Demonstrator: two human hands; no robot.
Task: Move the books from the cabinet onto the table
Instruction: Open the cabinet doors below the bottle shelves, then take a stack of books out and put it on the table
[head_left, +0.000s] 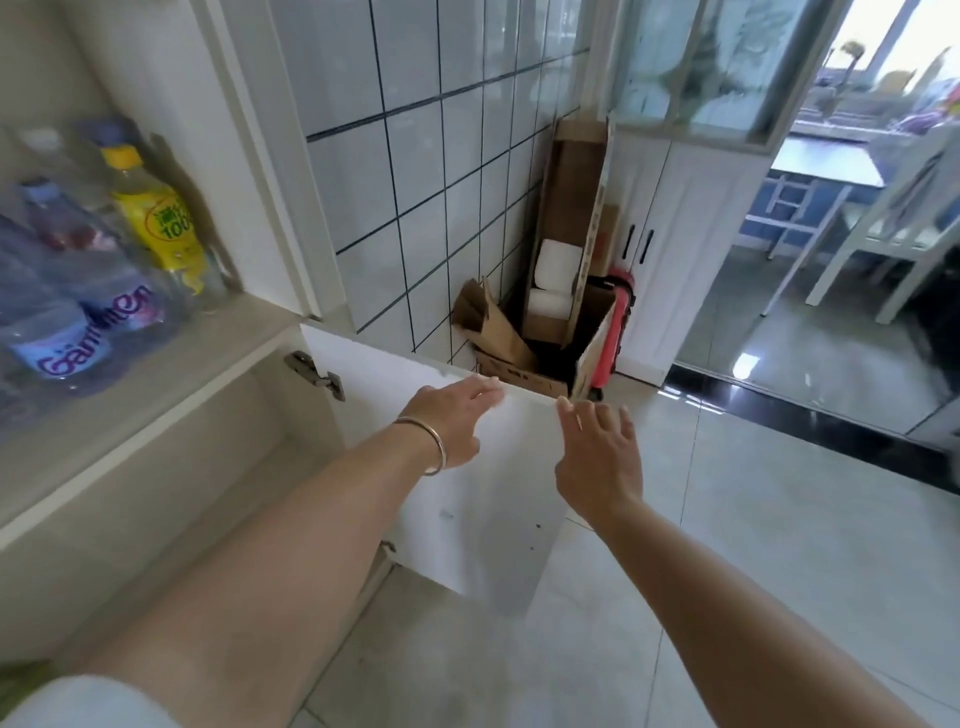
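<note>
Fingers (485, 388) of the left hand (449, 421) lie straight along the top edge of the cabinet door (467, 499), the hand spread on the door's inner face with a bangle (428, 441) at the wrist; the right hand (597, 457) hovers just past the door's free edge with its fingers loosely spread, its fingertips near that edge, and I cannot tell whether they touch it. Neither hand holds anything. No books show anywhere: the lower compartment (218, 467) of the cabinet, just left of the door, looks bare as far as the view reaches, though its depths are hidden by the left forearm, so the books may lie out of sight or be gone already. By my reckoning books would handle stiff and fairly heavy in a stack, with smooth covers that slide on one another, best gripped by the spines or clamped from both sides. Above that compartment, behind the glass front left of the door, stand plastic bottles, among them a yellow bottle (156, 218) and a purple-labelled bottle (67, 353). Beyond the door, against the tiled wall (415, 171), sits an open cardboard box (524, 364) stuffed with flattened card, a tall carton holding white rolls (556, 270) and something red (618, 322) beside it. The pale tiled floor (701, 545) looks glossy and may be slick. Farther right of the door, through a doorway, stands a table (826, 166) with white chairs (893, 228) near it, well apart from the cabinet
</note>
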